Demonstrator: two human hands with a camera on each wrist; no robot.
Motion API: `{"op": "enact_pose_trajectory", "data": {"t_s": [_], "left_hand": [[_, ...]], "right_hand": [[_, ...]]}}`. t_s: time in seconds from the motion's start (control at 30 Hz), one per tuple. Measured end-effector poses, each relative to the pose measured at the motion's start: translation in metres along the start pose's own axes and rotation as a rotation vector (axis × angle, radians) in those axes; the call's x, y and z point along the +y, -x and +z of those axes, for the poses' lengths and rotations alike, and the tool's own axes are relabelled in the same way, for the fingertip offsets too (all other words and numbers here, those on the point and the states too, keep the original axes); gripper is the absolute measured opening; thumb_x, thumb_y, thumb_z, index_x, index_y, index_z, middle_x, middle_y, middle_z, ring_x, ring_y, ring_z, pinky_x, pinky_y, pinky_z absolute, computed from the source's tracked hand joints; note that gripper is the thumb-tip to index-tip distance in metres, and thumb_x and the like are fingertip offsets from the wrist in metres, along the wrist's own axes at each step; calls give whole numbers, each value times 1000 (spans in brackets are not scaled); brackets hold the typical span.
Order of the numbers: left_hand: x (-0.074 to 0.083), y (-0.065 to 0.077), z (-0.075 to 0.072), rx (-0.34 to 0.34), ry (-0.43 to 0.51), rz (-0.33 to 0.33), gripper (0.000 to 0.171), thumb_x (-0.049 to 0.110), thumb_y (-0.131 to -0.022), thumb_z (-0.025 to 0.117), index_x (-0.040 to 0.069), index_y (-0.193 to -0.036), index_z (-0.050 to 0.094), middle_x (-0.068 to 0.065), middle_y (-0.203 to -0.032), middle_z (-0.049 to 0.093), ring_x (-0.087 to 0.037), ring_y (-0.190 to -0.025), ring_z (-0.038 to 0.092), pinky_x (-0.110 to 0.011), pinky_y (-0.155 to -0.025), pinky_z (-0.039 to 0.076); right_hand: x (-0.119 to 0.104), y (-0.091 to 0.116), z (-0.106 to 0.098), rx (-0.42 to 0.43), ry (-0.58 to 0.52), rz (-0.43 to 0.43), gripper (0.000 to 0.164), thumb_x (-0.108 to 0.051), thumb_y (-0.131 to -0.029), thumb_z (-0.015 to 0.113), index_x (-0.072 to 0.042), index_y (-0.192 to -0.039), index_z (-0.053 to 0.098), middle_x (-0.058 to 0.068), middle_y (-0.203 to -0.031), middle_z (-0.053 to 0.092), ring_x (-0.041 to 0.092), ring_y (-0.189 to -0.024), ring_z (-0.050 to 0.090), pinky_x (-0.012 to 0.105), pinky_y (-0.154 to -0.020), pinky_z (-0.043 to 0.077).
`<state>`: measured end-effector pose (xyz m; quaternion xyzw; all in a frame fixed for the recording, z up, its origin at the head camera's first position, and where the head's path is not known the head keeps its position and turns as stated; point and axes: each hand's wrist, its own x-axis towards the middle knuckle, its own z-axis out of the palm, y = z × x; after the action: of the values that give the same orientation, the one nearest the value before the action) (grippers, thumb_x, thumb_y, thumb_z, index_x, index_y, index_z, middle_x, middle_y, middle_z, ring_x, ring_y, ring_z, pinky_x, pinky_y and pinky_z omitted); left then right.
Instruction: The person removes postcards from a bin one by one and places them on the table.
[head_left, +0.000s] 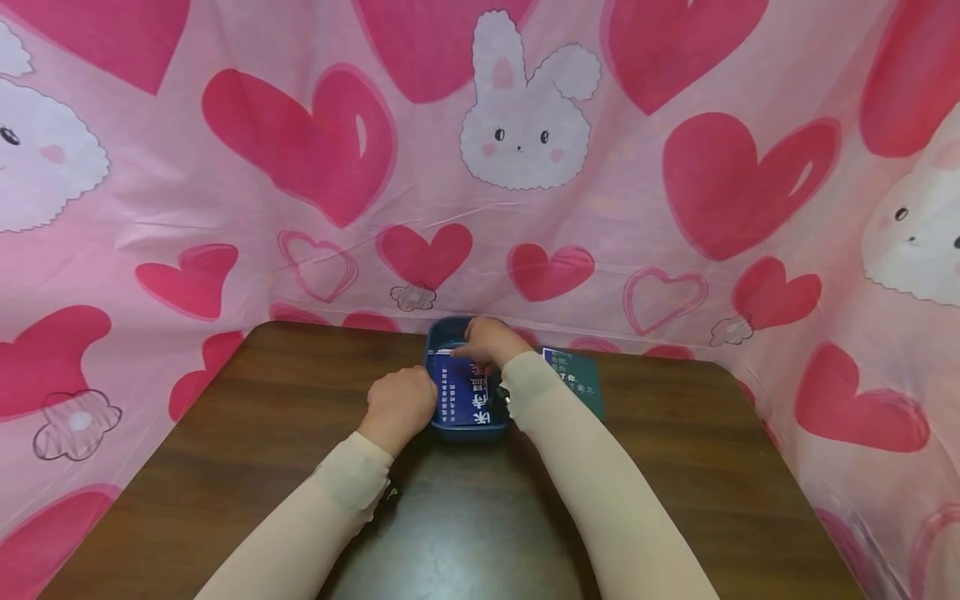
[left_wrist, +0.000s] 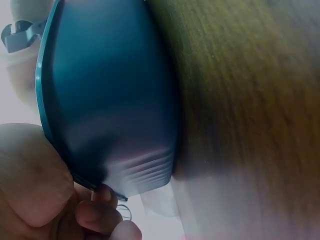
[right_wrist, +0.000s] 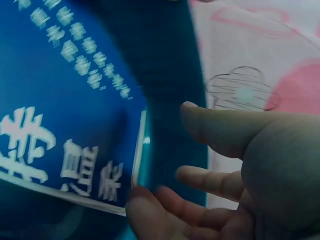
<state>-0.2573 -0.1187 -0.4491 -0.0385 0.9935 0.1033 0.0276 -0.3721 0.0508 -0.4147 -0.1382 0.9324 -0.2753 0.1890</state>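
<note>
A dark blue plastic bin (head_left: 468, 433) stands near the back edge of the table. Inside it lies a dark blue card (head_left: 453, 396) with white printed characters; whether more lie under it I cannot tell. My left hand (head_left: 401, 404) grips the bin's left rim, its thumb and fingers around the edge of the bin wall (left_wrist: 110, 75) in the left wrist view. My right hand (head_left: 491, 342) reaches over the bin's far end. In the right wrist view, its thumb is spread from the fingers, and a fingertip (right_wrist: 140, 205) is at the corner of the card (right_wrist: 60, 110).
A dark green card (head_left: 588, 383) with light writing lies on the brown wooden table (head_left: 675, 467), right of the bin and partly behind my right sleeve. Pink cloth (head_left: 420, 183) printed with hearts and rabbits hangs close behind the table and at both sides.
</note>
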Motion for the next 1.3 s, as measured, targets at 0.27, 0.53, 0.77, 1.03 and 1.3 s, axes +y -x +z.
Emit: {"op": "enact_pose_trajectory", "data": {"t_s": [0.27, 0.53, 0.77, 1.03, 1.3], "left_hand": [[0, 1, 0, -4, -9, 14, 43, 37, -114, 57, 0, -122, 78, -17, -98, 81, -34, -74, 72, -59, -73, 70], [0, 2, -1, -11, -16, 39, 40, 37, -112, 64, 1, -121, 79, -16, -95, 79, -33, -72, 71, -58, -71, 70], [0, 2, -1, 1, -33, 39, 36, 33, -109, 67, 1, -120, 79, -16, -94, 79, -33, -72, 70, -58, -68, 69], [1, 2, -3, -7, -21, 13, 38, 34, -109, 66, 0, -118, 79, -18, -94, 79, -34, -71, 70, -58, -68, 69], [1, 3, -1, 13, -25, 28, 34, 31, -111, 61, 1, -109, 79, -16, -87, 77, -33, -70, 70, -57, -65, 68]], "right_hand": [[14, -33, 28, 25, 251, 85, 103, -53, -89, 94, -8, -170, 47, 16, -159, 68, 33, -140, 69, 60, -125, 54], [0, -8, 28, 48, 248, 119, 109, -47, -90, 95, -8, -175, 38, 19, -165, 62, 37, -148, 65, 60, -127, 51], [1, -5, 25, 62, 288, 86, 85, -45, -91, 96, -1, -154, 61, 17, -140, 77, 32, -122, 76, 54, -118, 61], [2, -15, 16, 151, 316, 64, 70, -29, -87, 101, 0, -140, 66, 16, -126, 80, 31, -108, 78, 53, -111, 65], [20, -28, 2, 172, 67, -42, 71, -18, -86, 97, -5, -149, 66, 19, -138, 76, 36, -116, 74, 55, -109, 65]]}}
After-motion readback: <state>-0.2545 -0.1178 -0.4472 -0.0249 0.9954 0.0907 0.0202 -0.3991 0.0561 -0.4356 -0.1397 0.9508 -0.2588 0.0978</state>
